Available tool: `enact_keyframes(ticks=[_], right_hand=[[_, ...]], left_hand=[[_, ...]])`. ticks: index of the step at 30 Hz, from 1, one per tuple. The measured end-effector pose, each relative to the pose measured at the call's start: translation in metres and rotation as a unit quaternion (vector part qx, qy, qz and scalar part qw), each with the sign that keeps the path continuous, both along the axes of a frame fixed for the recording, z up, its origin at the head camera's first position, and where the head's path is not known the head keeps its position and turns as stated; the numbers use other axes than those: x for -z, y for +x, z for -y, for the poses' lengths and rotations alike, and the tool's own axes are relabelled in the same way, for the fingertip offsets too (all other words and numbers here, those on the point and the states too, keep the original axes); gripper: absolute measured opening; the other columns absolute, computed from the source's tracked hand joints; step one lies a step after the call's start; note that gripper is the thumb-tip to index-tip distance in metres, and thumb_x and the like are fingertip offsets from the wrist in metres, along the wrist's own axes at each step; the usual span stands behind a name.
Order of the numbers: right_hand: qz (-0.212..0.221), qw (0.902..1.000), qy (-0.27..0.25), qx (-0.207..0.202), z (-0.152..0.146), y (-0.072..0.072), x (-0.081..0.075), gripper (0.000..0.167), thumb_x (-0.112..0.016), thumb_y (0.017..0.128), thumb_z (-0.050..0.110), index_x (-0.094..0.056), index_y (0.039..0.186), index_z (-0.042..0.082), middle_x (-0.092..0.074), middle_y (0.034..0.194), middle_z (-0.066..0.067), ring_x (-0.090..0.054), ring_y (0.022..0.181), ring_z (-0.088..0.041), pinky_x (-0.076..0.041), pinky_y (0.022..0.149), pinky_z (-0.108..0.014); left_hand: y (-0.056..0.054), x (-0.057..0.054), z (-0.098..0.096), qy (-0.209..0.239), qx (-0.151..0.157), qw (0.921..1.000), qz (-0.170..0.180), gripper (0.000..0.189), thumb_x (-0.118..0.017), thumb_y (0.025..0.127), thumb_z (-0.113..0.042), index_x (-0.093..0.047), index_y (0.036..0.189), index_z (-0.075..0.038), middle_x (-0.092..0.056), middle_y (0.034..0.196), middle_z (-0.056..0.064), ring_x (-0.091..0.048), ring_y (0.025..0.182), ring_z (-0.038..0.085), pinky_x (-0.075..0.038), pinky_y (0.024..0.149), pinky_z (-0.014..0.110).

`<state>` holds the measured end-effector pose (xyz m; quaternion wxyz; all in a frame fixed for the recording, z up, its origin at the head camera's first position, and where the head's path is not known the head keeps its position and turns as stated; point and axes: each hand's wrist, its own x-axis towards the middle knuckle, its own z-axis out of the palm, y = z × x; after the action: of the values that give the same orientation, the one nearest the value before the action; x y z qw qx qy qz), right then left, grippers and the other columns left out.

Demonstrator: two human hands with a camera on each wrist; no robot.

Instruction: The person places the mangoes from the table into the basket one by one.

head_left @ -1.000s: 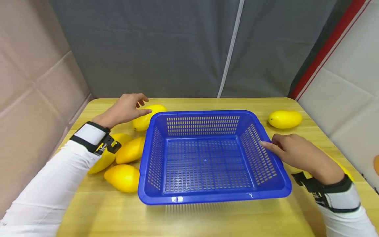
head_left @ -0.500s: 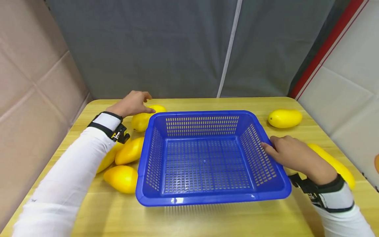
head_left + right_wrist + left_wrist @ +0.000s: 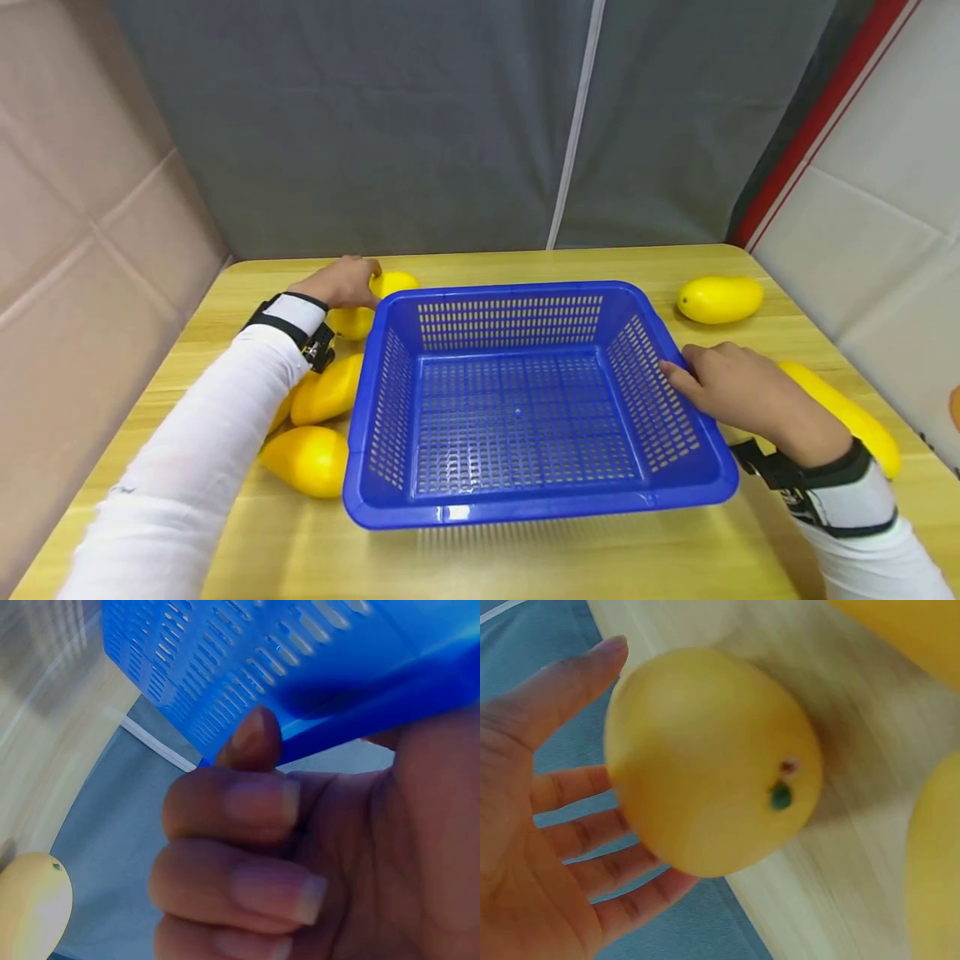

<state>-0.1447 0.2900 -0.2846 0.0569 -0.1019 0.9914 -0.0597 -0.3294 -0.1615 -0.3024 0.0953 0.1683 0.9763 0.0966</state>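
Showing left-wrist only: nearest fruit's [image 3: 697, 750] green spot [image 3: 781, 796]

Enclosed booth [image 3: 90, 167], grey cloth backdrop [image 3: 360, 150], wood-grain table [image 3: 600, 567]

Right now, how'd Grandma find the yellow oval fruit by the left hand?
Find the blue rectangular plastic basket. By its far left corner, the left hand partly covers the yellow oval fruit. It lies farther back than that side's other fruits.
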Motion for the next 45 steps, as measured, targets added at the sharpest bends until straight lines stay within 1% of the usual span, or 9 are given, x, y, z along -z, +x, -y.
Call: enact_keyframes(ticks=[5, 13, 20, 25, 32, 35, 37, 42, 45], right_hand=[[-0.002, 1.0, 0.0, 0.006, 0.0, 0.0, -0.001, 0.032, -0.052, 0.097, 0.033, -0.056, 0.087, 0.003, -0.047, 0.058, 0.0, -0.046, 0.048, -0.013, -0.036, 0.046, -0.028], [-0.018, 0.9998, 0.007, 0.002, 0.001, 0.0, 0.0, 0.03, -0.053, 0.096, 0.032, -0.055, 0.084, 0.005, -0.046, 0.057, 0.001, -0.045, 0.047, -0.012, -0.035, 0.045, -0.028], [-0.023, 0.9997, 0.008, 0.006, 0.001, -0.002, 0.001, 0.032, -0.052, 0.097, 0.034, -0.055, 0.082, 0.006, -0.045, 0.056, 0.001, -0.045, 0.047, -0.013, -0.034, 0.045, -0.028], [-0.023, 0.9997, 0.0, 0.002, 0.001, -0.003, 0.003, 0.036, -0.05, 0.098, 0.037, -0.056, 0.085, 0.004, -0.045, 0.057, 0.001, -0.045, 0.048, -0.012, -0.035, 0.046, -0.028], [-0.02, 0.9998, -0.006, -0.001, 0.0, -0.002, 0.004, 0.036, -0.05, 0.098, 0.036, -0.057, 0.087, 0.003, -0.046, 0.057, 0.001, -0.046, 0.048, -0.012, -0.036, 0.046, -0.028], [-0.018, 0.9998, -0.008, -0.003, 0.0, -0.002, 0.004, 0.035, -0.051, 0.098, 0.036, -0.057, 0.086, 0.003, -0.046, 0.057, 0.001, -0.046, 0.048, -0.012, -0.036, 0.046, -0.028], [-0.016, 0.9998, -0.009, -0.004, 0.0, -0.003, 0.004, 0.035, -0.051, 0.098, 0.035, -0.057, 0.085, 0.004, -0.046, 0.057, 0.001, -0.046, 0.047, -0.012, -0.036, 0.046, -0.028], [-0.011, 0.9999, -0.01, -0.001, 0.0, -0.004, 0.003, 0.035, -0.051, 0.098, 0.035, -0.056, 0.086, 0.003, -0.047, 0.058, 0.001, -0.046, 0.048, -0.012, -0.036, 0.047, -0.028], [-0.008, 0.9999, -0.011, 0.001, 0.0, -0.005, 0.004, 0.036, -0.05, 0.098, 0.036, -0.056, 0.087, 0.003, -0.047, 0.058, 0.001, -0.046, 0.049, -0.012, -0.036, 0.047, -0.029]], left_hand=[[-0.001, 0.006, 0.003, -0.007, -0.001, 0.9999, -0.011, 0.075, -0.073, 0.081, -0.03, -0.04, 0.137, 0.008, -0.049, 0.128, 0.03, -0.05, 0.108, 0.04, -0.042, 0.095, 0.05], [-0.001, 0.006, 0.003, -0.017, -0.009, 0.9998, -0.003, 0.08, -0.076, 0.079, -0.031, -0.038, 0.14, 0.004, -0.047, 0.127, 0.03, -0.052, 0.104, 0.039, -0.046, 0.09, 0.051], [-0.001, 0.01, 0.004, -0.021, -0.007, 0.9997, 0.003, 0.083, -0.076, 0.078, -0.03, -0.035, 0.143, 0.0, -0.044, 0.131, 0.031, -0.05, 0.108, 0.042, -0.044, 0.091, 0.054], [0.0, 0.012, 0.005, -0.026, -0.002, 0.9996, -0.004, 0.084, -0.075, 0.079, -0.032, -0.033, 0.143, 0.002, -0.044, 0.13, 0.032, -0.05, 0.109, 0.042, -0.043, 0.093, 0.053], [0.0, 0.011, 0.006, -0.006, 0.0, 0.9999, -0.011, 0.085, -0.077, 0.077, -0.029, -0.032, 0.143, 0.002, -0.043, 0.131, 0.032, -0.05, 0.11, 0.043, -0.042, 0.094, 0.055], [0.001, 0.007, 0.007, 0.003, -0.002, 0.9997, -0.024, 0.087, -0.077, 0.076, -0.031, -0.032, 0.143, 0.002, -0.042, 0.132, 0.032, -0.048, 0.112, 0.044, -0.04, 0.095, 0.056], [0.001, 0.0, 0.007, 0.01, -0.001, 0.9994, -0.033, 0.087, -0.077, 0.077, -0.031, -0.032, 0.143, 0.002, -0.042, 0.133, 0.032, -0.047, 0.114, 0.045, -0.039, 0.096, 0.057], [0.001, -0.025, 0.005, 0.017, 0.013, 0.9979, -0.061, 0.085, -0.076, 0.078, -0.032, -0.033, 0.143, 0.0, -0.044, 0.132, 0.03, -0.045, 0.115, 0.045, -0.037, 0.096, 0.058], [0.004, -0.039, 0.001, 0.023, 0.018, 0.9963, -0.081, 0.084, -0.075, 0.078, -0.032, -0.033, 0.144, -0.002, -0.045, 0.131, 0.028, -0.047, 0.111, 0.042, -0.039, 0.092, 0.057]])
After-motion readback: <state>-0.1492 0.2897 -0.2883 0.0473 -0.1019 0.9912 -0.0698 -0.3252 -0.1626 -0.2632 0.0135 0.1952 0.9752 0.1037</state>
